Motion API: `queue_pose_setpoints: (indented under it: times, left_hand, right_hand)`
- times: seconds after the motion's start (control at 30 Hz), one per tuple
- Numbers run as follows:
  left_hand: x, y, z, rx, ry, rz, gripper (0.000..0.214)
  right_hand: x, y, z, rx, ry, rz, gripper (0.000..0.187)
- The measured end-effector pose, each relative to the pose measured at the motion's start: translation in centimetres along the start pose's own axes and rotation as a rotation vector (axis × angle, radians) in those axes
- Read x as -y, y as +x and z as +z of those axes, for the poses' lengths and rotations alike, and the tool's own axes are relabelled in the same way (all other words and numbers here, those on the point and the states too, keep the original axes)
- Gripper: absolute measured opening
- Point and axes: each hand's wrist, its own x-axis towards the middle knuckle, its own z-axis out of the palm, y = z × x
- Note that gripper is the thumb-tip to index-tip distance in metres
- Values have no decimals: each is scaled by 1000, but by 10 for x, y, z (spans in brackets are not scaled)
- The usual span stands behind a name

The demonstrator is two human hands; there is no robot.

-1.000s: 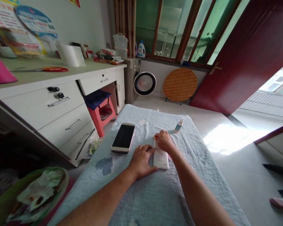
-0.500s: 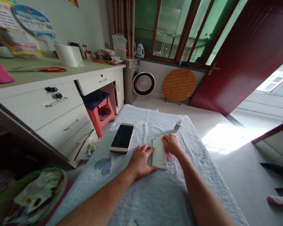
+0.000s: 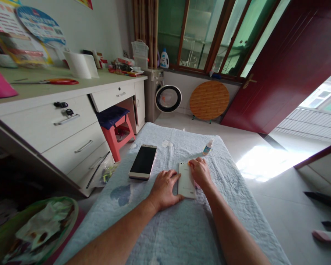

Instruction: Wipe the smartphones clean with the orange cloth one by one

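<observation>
A white smartphone (image 3: 186, 180) lies back up on a pale blue quilted cloth (image 3: 168, 235). My left hand (image 3: 165, 189) braces its left side, the fingers at the long edge and the thumb at the lower corner. Bent over the upper right corner, near the camera, are the fingers of my right hand (image 3: 200, 171). They pinch a small orange thing (image 3: 189, 162) against the back; its kind is mostly hidden. Something pink shows under that hand. Left of both hands rests a larger gold-framed smartphone (image 3: 143, 161), its dark screen up. A small spray bottle (image 3: 208, 147) stands beyond my right hand.
A white desk (image 3: 79, 99) with drawers runs along the left, a red stool (image 3: 114, 138) tucked in beside it. Lower left is a waste bin (image 3: 75, 213) filled with tissues. Behind the covered surface are a washing machine (image 3: 152, 92) with its door ajar and a round wooden tabletop (image 3: 209, 100).
My right hand has shifted slightly at the phone's upper right corner, and less of the pink thing shows under it. The left hand and both phones stay in place.
</observation>
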Motion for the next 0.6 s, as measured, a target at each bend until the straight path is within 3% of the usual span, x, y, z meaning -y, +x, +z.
queue_pose_setpoints:
  times: [0.1, 0.4, 0.6]
  left_hand:
    - [-1, 0, -1, 12, 3, -8, 72]
    - [-3, 0, -6, 53, -16, -5, 71]
    - [-3, 0, -5, 18, -29, 3, 69]
  right_hand:
    - [10, -4, -2, -24, 13, -110, 25]
    - [22, -14, -13, 103, 192, -379, 24]
    - [24, -9, -6, 63, 133, -314, 25]
